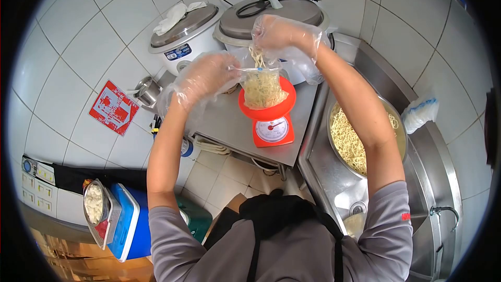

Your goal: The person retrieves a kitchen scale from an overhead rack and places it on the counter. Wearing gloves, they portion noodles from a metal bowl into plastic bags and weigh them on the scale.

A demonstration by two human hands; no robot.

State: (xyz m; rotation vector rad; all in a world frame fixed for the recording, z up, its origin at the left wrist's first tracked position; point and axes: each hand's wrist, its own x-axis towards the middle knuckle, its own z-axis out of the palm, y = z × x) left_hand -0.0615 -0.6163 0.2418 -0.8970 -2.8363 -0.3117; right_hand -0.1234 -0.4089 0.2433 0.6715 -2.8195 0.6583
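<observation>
A clear plastic bag (262, 90) with pale noodles inside rests on the round pan of a red kitchen scale (272, 130). My left hand (211, 74), in a clear plastic glove, pinches the bag's upper left edge. Above the bag's mouth, my right hand (281, 34), gloved the same way, is closed around noodles (258, 56) whose ends hang down into the opening. The glove partly hides the fingers of each hand. To the right, a big metal pot holds a mass of noodles (348, 143).
Two large rice cookers (180, 39) (229, 26) stand behind the scale on a steel table (219, 120). A metal sink (326, 193) lies right, with a faucet (446, 211). A blue cooler (128, 224) and a basket carrying a bowl are lower left.
</observation>
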